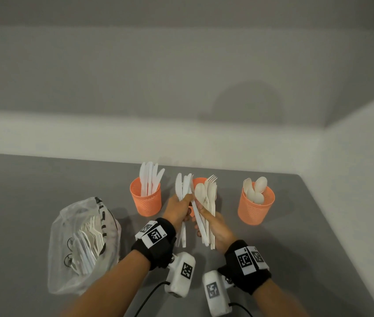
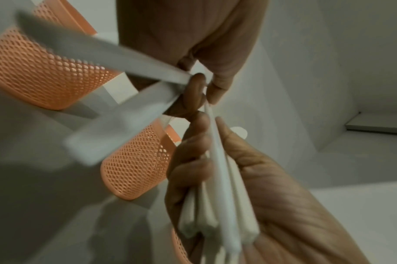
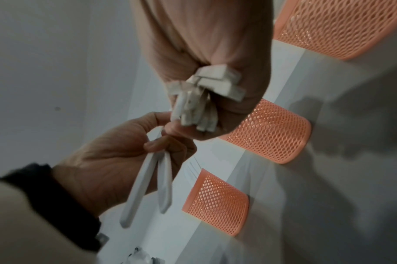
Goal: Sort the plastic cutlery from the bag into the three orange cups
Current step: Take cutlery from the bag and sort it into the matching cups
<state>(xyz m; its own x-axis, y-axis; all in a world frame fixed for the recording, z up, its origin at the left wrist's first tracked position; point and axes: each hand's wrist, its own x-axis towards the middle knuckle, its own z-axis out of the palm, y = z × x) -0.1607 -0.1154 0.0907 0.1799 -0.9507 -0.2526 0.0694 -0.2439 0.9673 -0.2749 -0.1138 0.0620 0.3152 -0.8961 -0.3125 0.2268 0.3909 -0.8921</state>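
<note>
Over the grey table, my left hand [image 1: 182, 208] grips two or three white knives [image 1: 182, 191], blades up. My right hand [image 1: 213, 227] holds a mixed bundle [image 1: 208, 202] of a spoon, forks and a slanting knife. The left fingertips [image 2: 199, 89] meet that knife [image 2: 217, 160] where the two hands touch. Three orange mesh cups stand behind: the left cup [image 1: 146, 200] has knives, the middle cup [image 1: 198, 181] is mostly hidden by the hands, the right cup [image 1: 255, 209] has spoons. The clear plastic bag [image 1: 83, 243] lies at the left with cutlery inside.
The table [image 1: 307, 236] sits in a corner, with a white wall [image 1: 181, 133] behind and another to the right. Wrist cameras with cables hang below both forearms near the front edge.
</note>
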